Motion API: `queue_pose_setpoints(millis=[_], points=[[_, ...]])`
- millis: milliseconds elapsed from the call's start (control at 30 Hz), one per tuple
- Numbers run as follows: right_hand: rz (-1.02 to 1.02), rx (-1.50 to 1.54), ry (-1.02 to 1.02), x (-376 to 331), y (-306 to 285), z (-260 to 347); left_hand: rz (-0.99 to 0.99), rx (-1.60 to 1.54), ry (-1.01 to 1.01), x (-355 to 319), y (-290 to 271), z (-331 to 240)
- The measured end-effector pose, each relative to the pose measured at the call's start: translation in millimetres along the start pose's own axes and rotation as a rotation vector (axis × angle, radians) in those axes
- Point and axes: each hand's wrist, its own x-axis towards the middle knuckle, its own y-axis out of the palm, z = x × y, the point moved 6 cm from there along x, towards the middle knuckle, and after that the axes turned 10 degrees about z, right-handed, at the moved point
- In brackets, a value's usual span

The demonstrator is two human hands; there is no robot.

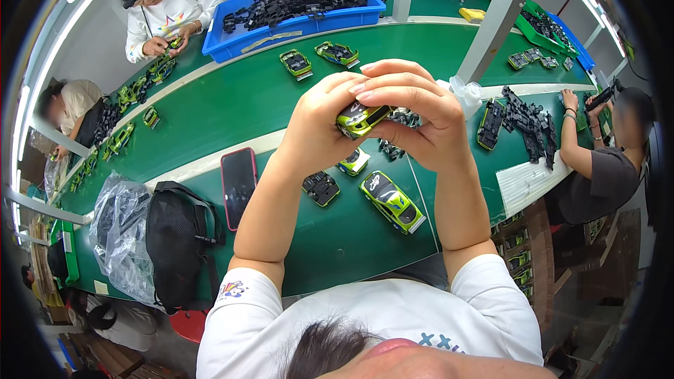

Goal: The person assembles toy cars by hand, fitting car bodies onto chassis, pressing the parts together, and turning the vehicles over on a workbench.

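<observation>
Green conveyor bench (232, 109) running wide across the view, blue bin (232, 41) of black chassis parts at the far side, black bag (179, 235) and clear plastic sack (116, 228) near the left edge, dark phone (239, 186) lying flat beside the left forearm. Both hands raised above the bench, left hand (316, 126) and right hand (414, 116) closed together around one green toy car (361, 118), held well clear of the surface, nose and roof only showing between the fingers. Risk one, judged: squeezing a press-fit off-axis, so body and base snap in crooked or a clip breaks; seam hidden by the fingers, alignment not checkable here. Risk two: slip from the pinch, dropping straight onto the finished green car (393, 201), the small green car (353, 162) and the loose black chassis (321, 188) lying directly below, scattering or scratching them. Risk three: an elbow sweeping the phone off the bench edge
</observation>
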Motion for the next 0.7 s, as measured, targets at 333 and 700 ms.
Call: queue_pose_setpoints(millis=[333,700], points=[[-0.152,0.666,0.605,-20,4,-32,0.150,-0.850,-0.552,-9,30,11],[-0.191,0.773,0.726,-25,5,-37,0.153,-1.365,-0.720,-14,44,11]])
